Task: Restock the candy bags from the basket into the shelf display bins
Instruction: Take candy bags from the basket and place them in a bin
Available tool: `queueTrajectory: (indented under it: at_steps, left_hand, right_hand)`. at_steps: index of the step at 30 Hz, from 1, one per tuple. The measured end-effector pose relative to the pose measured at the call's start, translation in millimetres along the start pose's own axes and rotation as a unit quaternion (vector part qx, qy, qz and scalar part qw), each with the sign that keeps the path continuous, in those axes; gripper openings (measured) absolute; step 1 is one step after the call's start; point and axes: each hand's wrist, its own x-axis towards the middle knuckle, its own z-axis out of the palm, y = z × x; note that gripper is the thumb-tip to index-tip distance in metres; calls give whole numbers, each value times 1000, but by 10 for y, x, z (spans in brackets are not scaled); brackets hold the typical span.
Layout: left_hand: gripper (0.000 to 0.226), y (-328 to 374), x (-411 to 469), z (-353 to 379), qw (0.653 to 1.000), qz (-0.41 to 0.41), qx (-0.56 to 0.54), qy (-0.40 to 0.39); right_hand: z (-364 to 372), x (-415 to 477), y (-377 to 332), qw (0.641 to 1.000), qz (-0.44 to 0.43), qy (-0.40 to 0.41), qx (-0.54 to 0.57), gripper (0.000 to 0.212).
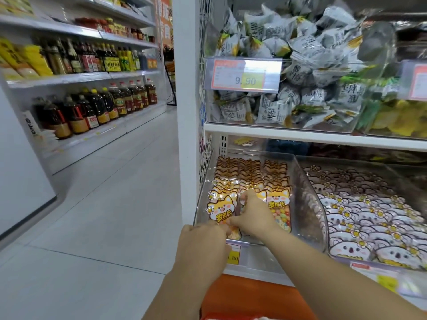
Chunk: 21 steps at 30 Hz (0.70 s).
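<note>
I am observing the fox candy bag (pixel 219 210) leaning at the front of the clear bin (pixel 308 192), long axis running front to back, fox head pointing rearward. My left hand (pixel 203 241) is pinching its lower edge. My right hand (pixel 253 215) is curling around the middle bag (pixel 241 205). Koala bags (pixel 369 215) are crowding the adjacent bin.

White pillar (pixel 184 112) mid-frame. Left of pillar: pale grey tiled floor (pixel 111 215), aisle running back; white shelving (pixel 76 77) holding dark oil bottles (pixel 97 109). Behind pillar: orange sign (pixel 165 17). Bright, even indoor light.
</note>
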Motion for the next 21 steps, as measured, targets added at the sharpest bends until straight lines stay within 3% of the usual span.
queueTrajectory:
  at_steps: [7,15,18,21]
  left_hand:
    - [29,4,21,2,1000,-7,-3,-4]
    - [33,-22,34,43,1000,-1,-12,0]
    - [35,-21,32,54,1000,2,-3,1]
    - [35,-19,24,56,1000,-2,2,2]
  right_hand:
    - [32,42,-102,994,-60,-18,-91,103]
    - [60,4,-147,968,-126,7,-218,78]
    - [62,42,-182,964,-125,-4,-234,78]
    - [62,54,-221,964,-127,1,-233,65]
